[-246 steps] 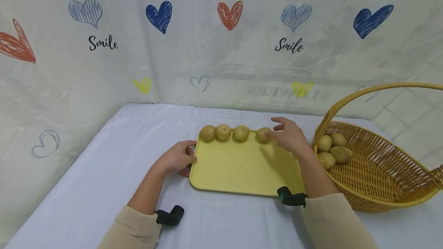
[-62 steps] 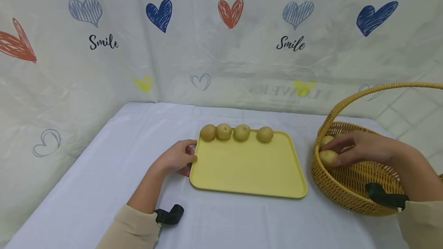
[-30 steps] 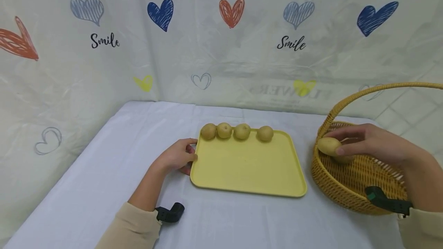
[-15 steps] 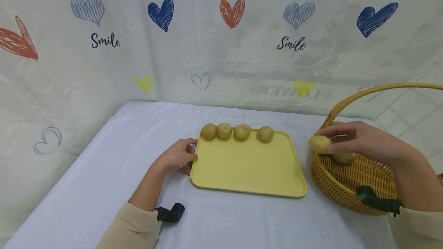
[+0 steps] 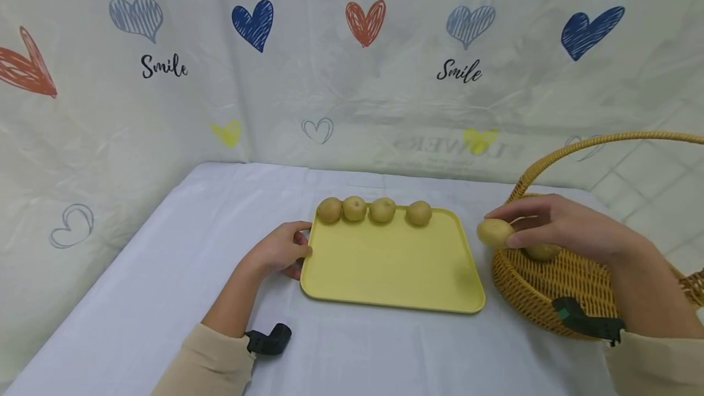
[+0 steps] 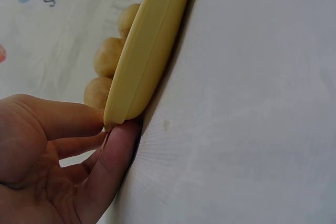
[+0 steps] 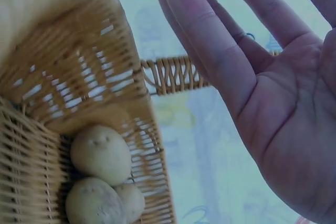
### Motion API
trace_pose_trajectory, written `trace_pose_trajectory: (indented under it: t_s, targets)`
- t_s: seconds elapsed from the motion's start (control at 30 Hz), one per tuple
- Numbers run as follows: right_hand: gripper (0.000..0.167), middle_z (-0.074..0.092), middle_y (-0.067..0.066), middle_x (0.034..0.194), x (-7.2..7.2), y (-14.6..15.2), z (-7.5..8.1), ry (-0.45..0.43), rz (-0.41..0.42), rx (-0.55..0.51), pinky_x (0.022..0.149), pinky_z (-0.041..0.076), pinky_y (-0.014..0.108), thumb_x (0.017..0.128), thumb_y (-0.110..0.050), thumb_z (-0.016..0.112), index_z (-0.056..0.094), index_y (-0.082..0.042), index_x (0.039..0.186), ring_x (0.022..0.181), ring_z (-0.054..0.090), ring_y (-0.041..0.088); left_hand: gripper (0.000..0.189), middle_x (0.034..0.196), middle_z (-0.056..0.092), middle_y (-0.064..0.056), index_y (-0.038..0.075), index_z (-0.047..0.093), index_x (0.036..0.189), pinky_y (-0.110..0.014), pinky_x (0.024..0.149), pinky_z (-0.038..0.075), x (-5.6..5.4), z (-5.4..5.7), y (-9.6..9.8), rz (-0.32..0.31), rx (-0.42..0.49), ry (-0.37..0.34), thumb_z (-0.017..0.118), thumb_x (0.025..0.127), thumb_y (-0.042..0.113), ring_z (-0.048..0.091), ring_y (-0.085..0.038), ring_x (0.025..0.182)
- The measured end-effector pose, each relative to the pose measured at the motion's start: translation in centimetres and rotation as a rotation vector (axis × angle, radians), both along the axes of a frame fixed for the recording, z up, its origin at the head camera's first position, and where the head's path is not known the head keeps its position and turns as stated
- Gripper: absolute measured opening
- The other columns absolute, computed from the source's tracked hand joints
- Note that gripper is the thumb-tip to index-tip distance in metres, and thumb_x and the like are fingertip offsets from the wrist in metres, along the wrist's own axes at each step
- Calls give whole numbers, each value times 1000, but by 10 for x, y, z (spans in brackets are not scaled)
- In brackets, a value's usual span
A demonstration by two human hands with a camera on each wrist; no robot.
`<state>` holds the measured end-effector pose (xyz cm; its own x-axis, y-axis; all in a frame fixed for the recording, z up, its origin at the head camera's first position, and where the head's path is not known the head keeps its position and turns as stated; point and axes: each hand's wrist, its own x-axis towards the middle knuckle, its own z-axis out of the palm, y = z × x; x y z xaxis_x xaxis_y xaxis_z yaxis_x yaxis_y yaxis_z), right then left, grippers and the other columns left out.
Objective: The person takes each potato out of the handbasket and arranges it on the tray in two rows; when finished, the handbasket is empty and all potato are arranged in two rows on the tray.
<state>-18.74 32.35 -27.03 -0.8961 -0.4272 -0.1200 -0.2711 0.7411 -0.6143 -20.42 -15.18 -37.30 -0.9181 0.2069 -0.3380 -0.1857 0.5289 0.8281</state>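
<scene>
My right hand point(image 5: 566, 228) pinches a potato point(image 5: 495, 233) between thumb and fingertips, over the gap between the basket's left rim and the tray. In the right wrist view that potato shows only at the top edge, at the fingertips. My left hand point(image 5: 279, 250) grips the left edge of a yellow tray point(image 5: 385, 267). The left wrist view has thumb and finger pinching the tray's rim point(image 6: 139, 61). Along the tray's far edge sit several potatoes in a row, the rightmost potato point(image 5: 418, 213) a little apart from the others.
A wicker basket point(image 5: 522, 298) with a tall arched handle point(image 5: 605, 139) stands right of the tray, partly behind my right arm. Three potatoes point(image 7: 101, 153) show inside it. White cloth point(image 5: 352, 347) covers the table, and a heart-printed sheet point(image 5: 308, 90) hangs behind.
Since the oldest frame, my right hand left the rightmost potato on the tray, reached into the basket, picked up another potato and moved left with it past the rim. My left hand stayed put.
</scene>
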Motion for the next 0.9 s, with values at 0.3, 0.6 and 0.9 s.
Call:
trace_pose_trajectory:
  t_s: [0.3, 0.6, 0.9]
  targets:
    - [40, 72, 0, 122, -3, -18, -2, -89, 15, -109, 84, 55, 24, 94, -21, 75, 69, -18, 134, 104, 65, 11, 62, 106, 53, -12, 6, 43, 156, -33, 58, 63, 0, -1, 0, 4, 13, -2, 60, 96, 2, 61, -20, 78]
    - [35, 73, -2, 123, -6, -38, 2, -50, 52, -66, 85, 54, 24, 94, -28, 75, 71, -26, 129, 106, 66, 10, 62, 106, 53, -12, 7, 42, 156, -33, 59, 63, 2, 1, 2, 5, 14, -5, 61, 96, 2, 62, -20, 78]
    - [36, 71, -2, 128, -10, -55, 5, -57, 81, -98, 90, 55, 25, 94, -28, 76, 71, -26, 130, 113, 66, 8, 62, 106, 53, -12, 7, 43, 156, -33, 58, 63, 1, 0, 0, 12, 12, 0, 61, 97, 2, 62, -20, 77]
